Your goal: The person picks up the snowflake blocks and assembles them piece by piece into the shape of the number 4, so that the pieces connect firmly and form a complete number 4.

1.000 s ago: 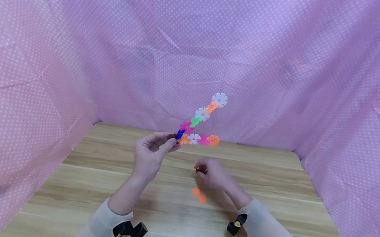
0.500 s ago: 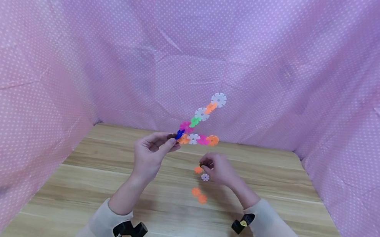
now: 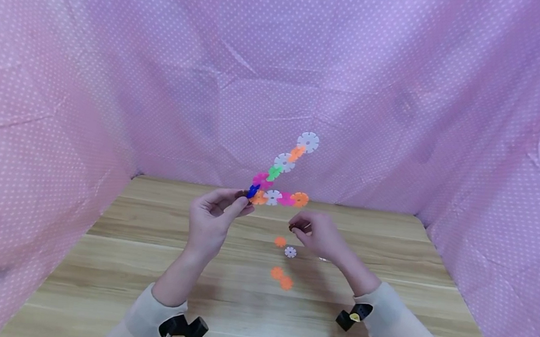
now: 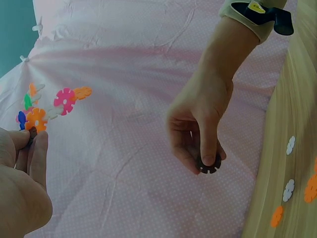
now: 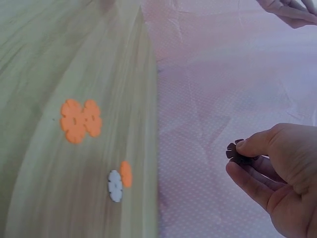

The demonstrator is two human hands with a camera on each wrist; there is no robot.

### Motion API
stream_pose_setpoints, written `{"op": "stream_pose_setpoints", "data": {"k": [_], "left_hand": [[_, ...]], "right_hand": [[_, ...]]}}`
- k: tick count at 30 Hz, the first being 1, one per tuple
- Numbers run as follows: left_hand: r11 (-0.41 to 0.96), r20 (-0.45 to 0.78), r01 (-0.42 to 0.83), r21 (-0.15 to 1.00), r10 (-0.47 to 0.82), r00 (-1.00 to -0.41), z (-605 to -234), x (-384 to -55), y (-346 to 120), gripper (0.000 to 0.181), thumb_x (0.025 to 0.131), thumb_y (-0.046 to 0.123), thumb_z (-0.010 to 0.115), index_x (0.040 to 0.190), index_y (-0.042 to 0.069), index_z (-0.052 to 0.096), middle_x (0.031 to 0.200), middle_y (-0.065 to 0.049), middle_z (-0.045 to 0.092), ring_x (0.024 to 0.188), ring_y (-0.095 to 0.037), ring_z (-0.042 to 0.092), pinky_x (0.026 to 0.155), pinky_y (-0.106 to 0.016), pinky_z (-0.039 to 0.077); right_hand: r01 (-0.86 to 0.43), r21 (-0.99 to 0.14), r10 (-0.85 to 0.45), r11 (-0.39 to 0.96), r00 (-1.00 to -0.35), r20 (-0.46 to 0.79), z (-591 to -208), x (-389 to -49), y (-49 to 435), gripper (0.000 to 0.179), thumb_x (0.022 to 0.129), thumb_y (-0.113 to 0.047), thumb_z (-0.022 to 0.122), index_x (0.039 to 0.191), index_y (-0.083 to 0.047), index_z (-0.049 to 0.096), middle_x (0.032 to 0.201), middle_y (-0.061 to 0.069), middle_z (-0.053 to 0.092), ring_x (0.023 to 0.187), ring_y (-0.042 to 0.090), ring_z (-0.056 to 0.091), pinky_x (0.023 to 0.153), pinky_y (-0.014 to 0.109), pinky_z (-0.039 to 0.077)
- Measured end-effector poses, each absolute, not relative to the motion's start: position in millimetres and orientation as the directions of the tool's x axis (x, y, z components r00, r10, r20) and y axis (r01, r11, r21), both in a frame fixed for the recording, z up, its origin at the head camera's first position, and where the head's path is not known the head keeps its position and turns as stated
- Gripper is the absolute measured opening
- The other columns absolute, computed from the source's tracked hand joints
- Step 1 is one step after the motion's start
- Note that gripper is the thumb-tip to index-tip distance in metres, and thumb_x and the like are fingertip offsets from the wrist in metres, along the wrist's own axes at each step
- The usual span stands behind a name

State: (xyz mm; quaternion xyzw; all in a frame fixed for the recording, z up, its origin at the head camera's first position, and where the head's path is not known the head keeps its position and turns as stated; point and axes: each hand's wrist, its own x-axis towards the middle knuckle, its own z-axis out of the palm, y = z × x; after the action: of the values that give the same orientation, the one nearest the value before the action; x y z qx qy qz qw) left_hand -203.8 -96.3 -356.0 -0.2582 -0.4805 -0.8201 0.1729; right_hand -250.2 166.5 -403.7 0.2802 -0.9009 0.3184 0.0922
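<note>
My left hand (image 3: 209, 220) pinches a brown notched disc (image 4: 32, 136) where two chains of interlocking snowflake discs meet. One chain slants up through a blue disc (image 3: 253, 191), pink, green, white and orange discs to a white disc (image 3: 308, 143). The other runs level to the right, ending in an orange disc (image 3: 300, 199). Held above the table, my right hand (image 3: 320, 235) pinches a loose brown snowflake disc (image 5: 238, 152) between thumb and fingers. It is apart from the chains, below and right of them.
On the wooden table (image 3: 140, 275) lie an orange disc (image 3: 280, 241), a white disc (image 3: 290, 252) and a pair of orange discs (image 3: 282, 278). Another white disc (image 4: 290, 145) lies partly behind the right forearm in the head view. Pink dotted cloth (image 3: 277, 103) surrounds the table.
My right hand has lifted the brown disc from the table and moved up and right, uncovering an orange and a white disc. The left hand and chains have barely shifted.
</note>
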Motion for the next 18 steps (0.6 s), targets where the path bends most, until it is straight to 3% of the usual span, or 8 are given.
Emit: {"op": "stream_pose_setpoints", "data": {"k": [18], "left_hand": [[-0.500,0.582,0.523,0.691,-0.045,-0.812,-352.5,-207.6,-96.4,0.043,0.091,-0.024,0.062,0.097,0.014,0.081,0.096,0.000,0.083,0.085,-0.012,0.080,0.079,-0.034,0.071]], "right_hand": [[-0.678,-0.457,-0.419,0.575,-0.724,0.547,-359.6,-236.3,177.4,0.015,0.091,0.007,0.075,0.103,-0.002,0.077,0.096,0.007,0.082,0.086,0.021,0.080,0.077,0.029,0.070]]}}
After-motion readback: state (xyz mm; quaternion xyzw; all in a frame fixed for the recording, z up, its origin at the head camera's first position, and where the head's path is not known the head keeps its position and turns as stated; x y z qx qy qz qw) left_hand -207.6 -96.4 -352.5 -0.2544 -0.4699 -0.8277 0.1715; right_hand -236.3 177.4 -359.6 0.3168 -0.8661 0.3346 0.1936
